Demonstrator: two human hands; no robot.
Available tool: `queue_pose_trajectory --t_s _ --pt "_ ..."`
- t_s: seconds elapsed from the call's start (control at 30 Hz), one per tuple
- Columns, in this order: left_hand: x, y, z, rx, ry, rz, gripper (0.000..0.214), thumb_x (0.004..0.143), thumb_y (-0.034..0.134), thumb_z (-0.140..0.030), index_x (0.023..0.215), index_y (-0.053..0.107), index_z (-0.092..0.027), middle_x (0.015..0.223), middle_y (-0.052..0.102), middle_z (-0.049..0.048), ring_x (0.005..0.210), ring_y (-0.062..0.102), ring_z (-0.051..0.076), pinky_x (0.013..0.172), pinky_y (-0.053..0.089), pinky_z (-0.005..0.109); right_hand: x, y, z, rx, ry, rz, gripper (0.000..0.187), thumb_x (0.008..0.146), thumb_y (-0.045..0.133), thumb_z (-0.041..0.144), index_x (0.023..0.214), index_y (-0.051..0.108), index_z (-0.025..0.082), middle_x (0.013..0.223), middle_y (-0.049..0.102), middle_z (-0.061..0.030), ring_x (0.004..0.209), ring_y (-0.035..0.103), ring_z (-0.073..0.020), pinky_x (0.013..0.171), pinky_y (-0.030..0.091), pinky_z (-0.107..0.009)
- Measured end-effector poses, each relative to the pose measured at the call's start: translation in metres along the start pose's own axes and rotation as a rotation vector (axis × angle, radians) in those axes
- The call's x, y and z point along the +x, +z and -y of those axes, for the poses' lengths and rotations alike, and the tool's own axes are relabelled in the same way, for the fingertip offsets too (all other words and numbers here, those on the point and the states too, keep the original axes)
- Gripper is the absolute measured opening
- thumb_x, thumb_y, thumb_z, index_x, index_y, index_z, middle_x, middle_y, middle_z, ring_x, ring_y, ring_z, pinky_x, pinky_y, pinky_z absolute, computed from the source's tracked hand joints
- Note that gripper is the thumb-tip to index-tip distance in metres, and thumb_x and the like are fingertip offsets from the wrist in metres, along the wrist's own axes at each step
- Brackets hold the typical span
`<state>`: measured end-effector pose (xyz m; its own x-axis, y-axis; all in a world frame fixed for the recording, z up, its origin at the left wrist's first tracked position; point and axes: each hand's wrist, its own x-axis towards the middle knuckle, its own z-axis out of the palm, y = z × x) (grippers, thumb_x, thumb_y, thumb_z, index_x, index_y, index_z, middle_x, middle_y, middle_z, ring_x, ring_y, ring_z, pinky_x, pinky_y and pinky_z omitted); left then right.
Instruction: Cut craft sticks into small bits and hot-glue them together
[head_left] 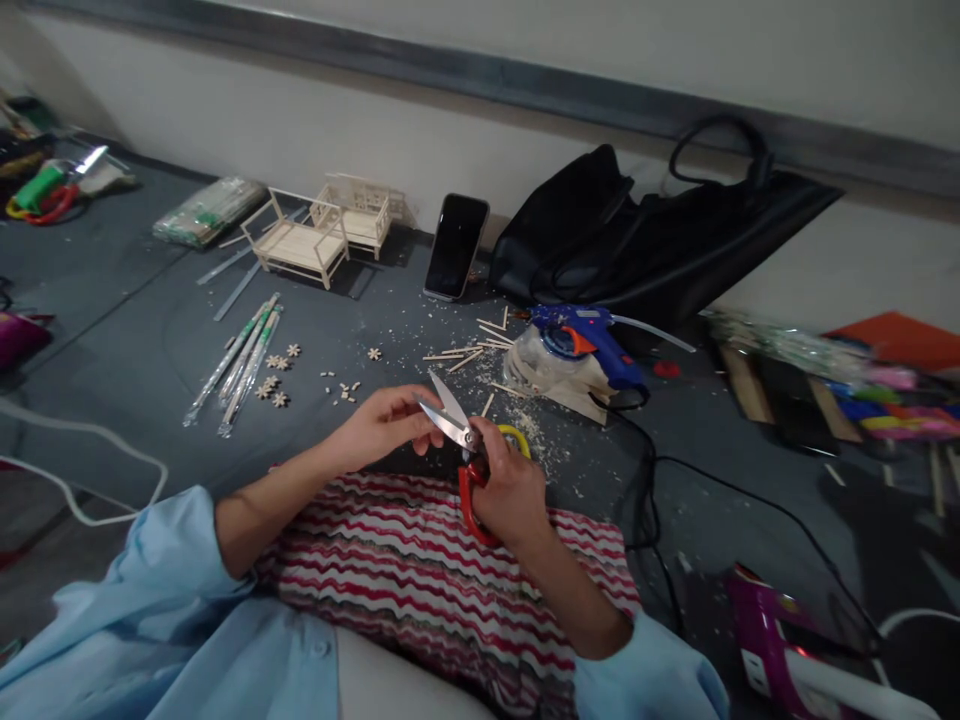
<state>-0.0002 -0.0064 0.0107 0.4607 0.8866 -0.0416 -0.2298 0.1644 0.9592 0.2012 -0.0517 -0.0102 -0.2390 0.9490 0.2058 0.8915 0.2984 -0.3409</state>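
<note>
My right hand [511, 480] grips a pair of scissors [452, 420] by its red and yellow handles. Their blades stand apart, pointing up and to the left. My left hand [394, 418] is beside the blades, its thumb and fingers pinched together; whatever lies between them is too small to make out. Just beyond it are small cut wooden bits [345, 390] and a flower-shaped wooden piece [374, 354]. Further left are more wooden flowers [277, 363]. Thin wooden sticks [454, 353] lie past the scissors, among pale crumbs.
A blue glue gun [592, 345] rests on a clear plastic container [529, 362], its black cable trailing right. Behind are miniature wooden furniture pieces [300, 245], a phone [456, 245] and a black bag [645, 235]. Wrapped stick packets [244, 360] lie left. Striped cloth [390, 560] covers my lap.
</note>
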Motion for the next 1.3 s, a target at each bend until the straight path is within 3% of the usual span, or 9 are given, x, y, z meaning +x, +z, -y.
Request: queue_pose_trajectory --t_s 0.23,0.53,0.93,1.17,1.3 --pt "0.001 -0.001 0.002 0.099 -0.010 -0.016 0.035 0.079 0.070 -0.047 0.081 0.063 -0.013 0.061 0.064 0.0017 0.049 0.055 0.009 0.051 0.043 0.022 -0.001 0.000 0.000 -0.035 0.012 0.034 0.051 0.077 0.054 0.019 0.128 0.054 0.021 0.097 0.072 -0.0069 0.082 0.065 -0.0226 0.070 0.048 -0.030" --pt "0.000 -0.001 0.004 0.166 -0.018 -0.006 0.026 0.078 0.070 -0.039 0.080 0.064 -0.013 0.060 0.064 0.0008 0.048 0.054 0.008 0.049 0.042 0.020 0.000 -0.001 0.000 -0.007 -0.027 0.064 0.060 0.077 0.052 0.017 0.136 0.047 0.018 0.105 0.068 -0.0108 0.094 0.062 -0.0249 0.081 0.049 -0.034" --pt "0.001 0.002 0.007 0.201 0.011 -0.076 0.021 0.077 0.069 -0.033 0.080 0.067 -0.012 0.061 0.063 0.0009 0.047 0.053 0.007 0.047 0.042 0.019 -0.001 -0.002 0.007 -0.074 0.038 0.102 0.050 0.075 0.054 0.023 0.125 0.053 0.016 0.085 0.071 -0.0086 0.070 0.064 -0.0237 0.062 0.045 -0.030" --pt "0.000 0.003 0.009 0.236 0.025 -0.048 0.024 0.081 0.067 -0.036 0.076 0.067 -0.013 0.062 0.064 0.0019 0.049 0.053 0.008 0.049 0.043 0.020 -0.001 0.000 0.005 -0.034 0.050 0.075 0.041 0.077 0.050 0.018 0.118 0.056 0.021 0.068 0.067 -0.0013 0.060 0.061 -0.0196 0.055 0.040 -0.026" --pt "0.000 0.004 0.011 0.244 0.004 0.000 0.026 0.084 0.064 -0.038 0.082 0.068 -0.013 0.065 0.065 0.0025 0.051 0.054 0.008 0.052 0.044 0.020 0.003 0.000 -0.001 0.065 0.095 0.007 0.041 0.077 0.050 0.019 0.117 0.056 0.022 0.069 0.066 0.0001 0.059 0.060 -0.0183 0.054 0.039 -0.026"
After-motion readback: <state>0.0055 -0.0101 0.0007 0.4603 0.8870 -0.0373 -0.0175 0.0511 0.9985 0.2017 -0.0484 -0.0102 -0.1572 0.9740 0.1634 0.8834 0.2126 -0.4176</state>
